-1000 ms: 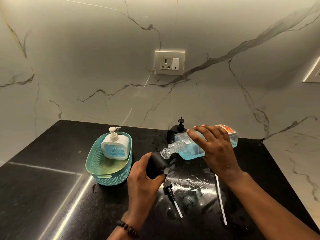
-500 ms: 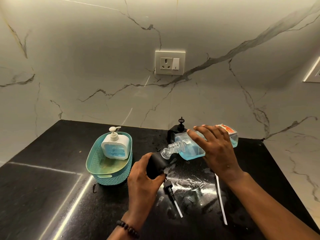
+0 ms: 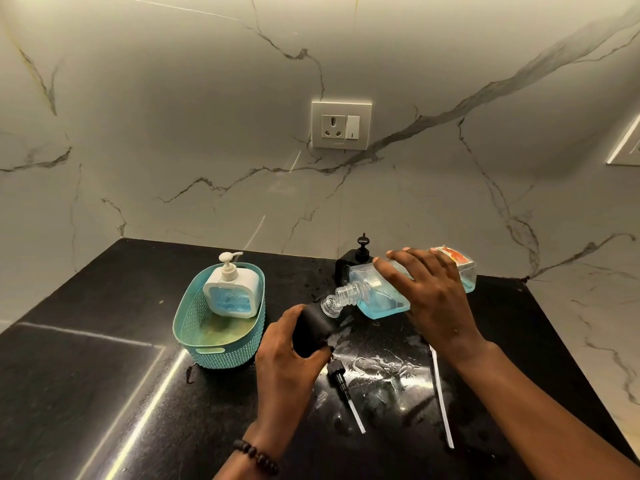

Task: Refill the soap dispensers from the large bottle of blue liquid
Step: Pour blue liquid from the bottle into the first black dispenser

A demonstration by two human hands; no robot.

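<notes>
Tipping a bottle (image 3: 381,297) of blue liquid on its side, the right hand (image 3: 431,299) grips it over the counter (image 3: 104,393), neck meeting a black dispenser (image 3: 313,325) grasped by the left hand (image 3: 287,362); a pump (image 3: 341,379) lies below.

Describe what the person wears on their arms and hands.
Both forearms are bare, with no sleeves in view. The left hand has a bracelet of dark round beads at its wrist. The right hand shows no ring, watch or band, and neither hand wears a glove. The fingers show short nails.
</notes>
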